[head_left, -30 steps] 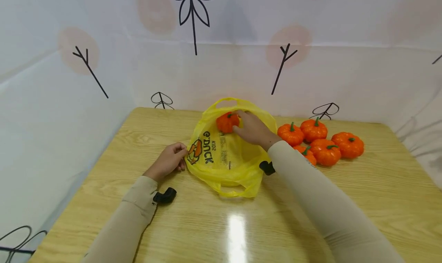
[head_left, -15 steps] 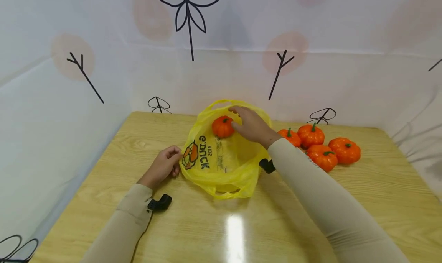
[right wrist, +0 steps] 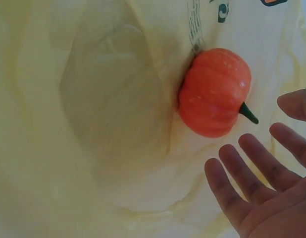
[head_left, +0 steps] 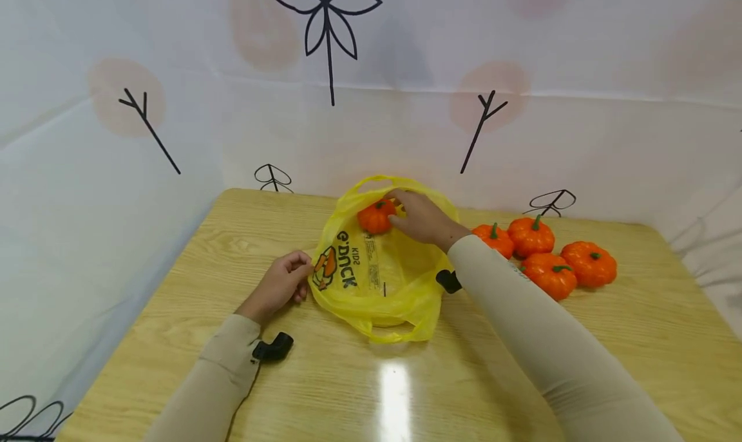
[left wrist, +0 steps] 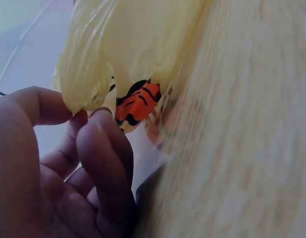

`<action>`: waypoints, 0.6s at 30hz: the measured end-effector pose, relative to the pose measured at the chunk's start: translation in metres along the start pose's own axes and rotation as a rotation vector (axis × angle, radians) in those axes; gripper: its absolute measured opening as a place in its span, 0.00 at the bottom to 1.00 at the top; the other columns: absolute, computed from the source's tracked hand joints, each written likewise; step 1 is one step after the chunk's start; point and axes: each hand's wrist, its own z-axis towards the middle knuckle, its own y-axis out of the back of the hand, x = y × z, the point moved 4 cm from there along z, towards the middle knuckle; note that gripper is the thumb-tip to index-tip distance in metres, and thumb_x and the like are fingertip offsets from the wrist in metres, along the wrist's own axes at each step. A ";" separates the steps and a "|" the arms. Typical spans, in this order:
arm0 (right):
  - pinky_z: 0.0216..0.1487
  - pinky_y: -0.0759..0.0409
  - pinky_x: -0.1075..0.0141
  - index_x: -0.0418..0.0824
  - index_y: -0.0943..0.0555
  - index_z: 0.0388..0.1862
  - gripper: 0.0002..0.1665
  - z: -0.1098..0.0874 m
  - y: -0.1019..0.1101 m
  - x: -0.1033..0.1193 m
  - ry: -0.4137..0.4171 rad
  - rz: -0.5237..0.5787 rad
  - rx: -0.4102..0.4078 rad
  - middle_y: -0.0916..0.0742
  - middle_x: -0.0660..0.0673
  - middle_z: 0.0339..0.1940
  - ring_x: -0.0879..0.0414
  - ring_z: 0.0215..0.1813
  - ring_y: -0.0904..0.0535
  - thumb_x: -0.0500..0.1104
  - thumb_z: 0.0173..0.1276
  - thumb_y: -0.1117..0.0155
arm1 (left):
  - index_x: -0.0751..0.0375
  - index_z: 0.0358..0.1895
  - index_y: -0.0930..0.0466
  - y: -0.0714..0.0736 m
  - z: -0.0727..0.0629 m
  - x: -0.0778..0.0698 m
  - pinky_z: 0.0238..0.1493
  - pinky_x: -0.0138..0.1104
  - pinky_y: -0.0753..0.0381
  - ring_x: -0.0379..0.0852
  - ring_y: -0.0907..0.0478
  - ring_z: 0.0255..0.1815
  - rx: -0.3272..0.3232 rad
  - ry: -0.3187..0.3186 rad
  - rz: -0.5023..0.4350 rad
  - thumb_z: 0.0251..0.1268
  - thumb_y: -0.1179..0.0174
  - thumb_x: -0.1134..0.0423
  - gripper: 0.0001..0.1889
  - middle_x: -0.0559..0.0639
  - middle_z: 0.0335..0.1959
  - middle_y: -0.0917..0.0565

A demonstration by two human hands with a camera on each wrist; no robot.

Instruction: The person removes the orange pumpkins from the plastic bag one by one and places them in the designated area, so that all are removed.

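Note:
A yellow plastic bag point(head_left: 406, 261) with black lettering lies on the table, its mouth spread wide. My left hand point(head_left: 281, 282) pinches the bag's left edge between thumb and fingertips; the left wrist view shows the thin film point(left wrist: 88, 74) gathered there. Inside the bag, toward the back, sits a small orange pumpkin point(head_left: 377, 216) with a green stem. My right hand point(head_left: 423, 218) reaches over the bag's opening from the right. In the right wrist view its fingers point(right wrist: 257, 166) are spread beside the pumpkin point(right wrist: 215, 91), with a gap between them and its stem.
Several more orange pumpkins point(head_left: 588, 263) stand together on the wooden table point(head_left: 336, 390) to the right of the bag, partly hidden by my right sleeve point(head_left: 522, 307). A white patterned sheet point(head_left: 382, 133) hangs behind the table, and another side of it rises at the left.
My right hand held the pumpkin in the bag a second ago, then let go and drew its fingers off. The head view has shifted slightly; the left hand keeps its pinch on the bag.

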 end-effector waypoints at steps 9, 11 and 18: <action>0.67 0.25 0.50 0.36 0.33 0.74 0.30 0.008 -0.006 0.000 0.002 -0.104 -0.001 0.24 0.36 0.70 0.42 0.68 0.26 0.44 0.77 0.45 | 0.63 0.44 0.26 0.000 0.001 0.002 0.20 0.31 0.23 0.42 0.28 0.18 -0.004 -0.017 0.019 0.78 0.48 0.59 0.09 0.51 0.20 0.26; 0.63 0.24 0.52 0.37 0.33 0.74 0.30 0.009 -0.007 -0.001 0.005 -0.116 0.001 0.24 0.37 0.71 0.42 0.64 0.23 0.44 0.77 0.45 | 0.64 0.44 0.27 0.000 0.001 0.002 0.20 0.32 0.22 0.42 0.28 0.18 0.000 -0.021 0.025 0.79 0.49 0.60 0.09 0.51 0.21 0.26; 0.63 0.25 0.53 0.38 0.33 0.74 0.30 0.012 -0.010 -0.006 0.010 -0.122 0.011 0.23 0.38 0.70 0.45 0.62 0.23 0.45 0.76 0.44 | 0.65 0.45 0.27 0.000 0.000 0.000 0.21 0.33 0.22 0.43 0.27 0.19 0.009 -0.021 0.035 0.79 0.49 0.59 0.11 0.52 0.22 0.26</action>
